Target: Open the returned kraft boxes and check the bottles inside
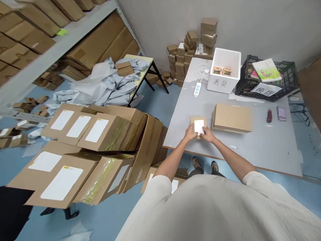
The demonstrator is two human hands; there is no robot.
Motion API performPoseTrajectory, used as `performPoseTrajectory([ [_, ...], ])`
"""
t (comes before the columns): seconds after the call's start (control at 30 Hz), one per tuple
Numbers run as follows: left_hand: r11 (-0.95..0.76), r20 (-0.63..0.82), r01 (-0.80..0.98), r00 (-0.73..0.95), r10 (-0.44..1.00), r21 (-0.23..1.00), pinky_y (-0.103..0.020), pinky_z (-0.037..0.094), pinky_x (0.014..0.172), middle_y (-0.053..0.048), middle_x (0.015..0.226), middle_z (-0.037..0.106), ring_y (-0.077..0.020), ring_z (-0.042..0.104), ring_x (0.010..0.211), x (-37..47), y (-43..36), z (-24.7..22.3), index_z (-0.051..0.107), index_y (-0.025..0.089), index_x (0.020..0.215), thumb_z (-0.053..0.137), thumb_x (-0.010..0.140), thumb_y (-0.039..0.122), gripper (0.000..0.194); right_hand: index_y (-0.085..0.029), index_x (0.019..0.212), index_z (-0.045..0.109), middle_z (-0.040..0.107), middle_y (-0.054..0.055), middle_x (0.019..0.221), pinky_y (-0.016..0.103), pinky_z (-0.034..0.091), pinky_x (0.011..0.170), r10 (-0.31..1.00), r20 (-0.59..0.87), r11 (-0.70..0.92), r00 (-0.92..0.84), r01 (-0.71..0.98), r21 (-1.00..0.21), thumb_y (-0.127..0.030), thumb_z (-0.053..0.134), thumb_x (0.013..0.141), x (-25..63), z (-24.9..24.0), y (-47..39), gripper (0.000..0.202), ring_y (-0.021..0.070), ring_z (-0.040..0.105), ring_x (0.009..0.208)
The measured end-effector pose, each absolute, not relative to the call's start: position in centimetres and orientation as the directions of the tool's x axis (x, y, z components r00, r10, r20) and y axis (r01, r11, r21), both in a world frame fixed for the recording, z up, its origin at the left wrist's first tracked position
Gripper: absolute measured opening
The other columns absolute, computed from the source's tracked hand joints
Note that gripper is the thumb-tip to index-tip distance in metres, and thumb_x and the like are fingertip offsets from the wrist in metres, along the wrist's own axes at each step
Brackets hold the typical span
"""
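A small cardboard box point(193, 119) lies near the front edge of the grey table, with a white label point(199, 126) on its top. From the left, my left hand point(191, 133) grips the box, its thumb by the label's lower left corner. On the opposite side my right hand point(208, 135) closes around the box, fingertips at the label's right edge. The undersides of both hands are hidden. Just right of my right hand sits a larger closed cardboard box point(232, 117).
A white foam box point(222, 85), a black crate point(263, 92) and a power strip point(197, 89) stand farther back on the grey table point(271, 147). A red-black tool point(269, 115) lies right. Stacked labelled cartons point(100, 147) fill my left, before a shelf point(82, 31).
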State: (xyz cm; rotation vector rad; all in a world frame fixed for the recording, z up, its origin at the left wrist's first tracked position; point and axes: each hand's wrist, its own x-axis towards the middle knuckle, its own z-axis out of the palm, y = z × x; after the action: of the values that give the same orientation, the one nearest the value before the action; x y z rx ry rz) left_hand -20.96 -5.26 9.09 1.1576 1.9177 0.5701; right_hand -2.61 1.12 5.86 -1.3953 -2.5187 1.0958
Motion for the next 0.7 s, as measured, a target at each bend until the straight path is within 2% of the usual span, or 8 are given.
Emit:
performPoseTrajectory([
  [0.1, 0.459, -0.391, 0.532, -0.242, 0.888, 0.711, -0.047, 0.033, 0.132, -0.016, 0.167, 0.050, -0.0325, 0.043, 0.160, -21.3, -5.5, 8.8, 0.046, 0.020, 0.161, 0.069, 0.079, 0.018, 0.085, -0.022, 0.153, 0.056, 0.050, 0.017, 0.163, 0.054, 0.043, 0.121, 0.759, -0.355, 0.275, -0.546, 0.763, -0.585, -0.040, 0.063, 0.091, -2.6, 6.3, 0.8, 0.066, 0.0375, 0.051, 0.146],
  [0.2, 0.444, -0.368, 0.558, -0.251, 0.896, 0.701, -0.049, 0.031, 0.134, -0.016, 0.171, 0.046, -0.0315, 0.037, 0.164, -21.5, -5.9, 8.9, 0.044, 0.020, 0.163, 0.066, 0.083, 0.018, 0.083, -0.020, 0.157, 0.054, 0.035, 0.020, 0.175, 0.056, 0.035, 0.127, 0.765, -0.352, 0.279, -0.539, 0.771, -0.573, -0.039, 0.065, 0.092, -2.4, 6.9, 0.7, 0.069, 0.0402, 0.036, 0.160],
  [0.3, 0.440, -0.343, 0.571, -0.276, 0.898, 0.693, -0.050, 0.025, 0.137, -0.017, 0.174, 0.042, -0.0305, 0.028, 0.168, -21.5, -6.9, 9.4, 0.041, 0.018, 0.165, 0.064, 0.087, 0.018, 0.081, -0.019, 0.161, 0.052, 0.030, 0.020, 0.178, 0.055, 0.030, 0.131, 0.755, -0.324, 0.320, -0.569, 0.752, -0.576, -0.040, 0.064, 0.095, -2.2, 7.5, 0.7, 0.070, 0.0395, 0.026, 0.166],
  [0.47, 0.464, -0.276, 0.569, -0.387, 0.880, 0.679, -0.055, 0.025, 0.136, -0.017, 0.179, 0.034, -0.0345, 0.025, 0.169, -20.6, -10.6, 10.7, 0.038, 0.019, 0.168, 0.062, 0.092, 0.024, 0.080, -0.021, 0.163, 0.051, 0.031, 0.017, 0.179, 0.058, 0.029, 0.132, 0.687, -0.224, 0.473, -0.691, 0.660, -0.584, -0.040, 0.060, 0.098, -2.1, 8.5, 0.4, 0.068, 0.0386, 0.027, 0.166],
  [0.57, 0.501, -0.232, 0.551, -0.485, 0.843, 0.668, -0.056, 0.025, 0.136, -0.017, 0.181, 0.027, -0.0383, 0.025, 0.168, -19.0, -14.5, 11.0, 0.039, 0.017, 0.168, 0.062, 0.097, 0.031, 0.077, -0.021, 0.163, 0.051, 0.033, 0.016, 0.178, 0.060, 0.028, 0.132, 0.592, -0.160, 0.581, -0.790, 0.556, -0.594, -0.041, 0.057, 0.100, -2.2, 8.9, -0.7, 0.067, 0.0389, 0.028, 0.165],
  [0.7, 0.581, -0.223, 0.458, -0.623, 0.750, 0.673, -0.053, 0.026, 0.136, -0.017, 0.181, 0.028, -0.0375, 0.027, 0.167, -15.9, -21.1, 10.0, 0.041, 0.018, 0.167, 0.063, 0.100, 0.037, 0.073, -0.021, 0.164, 0.051, 0.037, 0.015, 0.177, 0.059, 0.030, 0.132, 0.435, -0.149, 0.667, -0.888, 0.430, -0.609, -0.042, 0.056, 0.101, -2.3, 8.6, -4.1, 0.066, 0.0382, 0.032, 0.164],
])
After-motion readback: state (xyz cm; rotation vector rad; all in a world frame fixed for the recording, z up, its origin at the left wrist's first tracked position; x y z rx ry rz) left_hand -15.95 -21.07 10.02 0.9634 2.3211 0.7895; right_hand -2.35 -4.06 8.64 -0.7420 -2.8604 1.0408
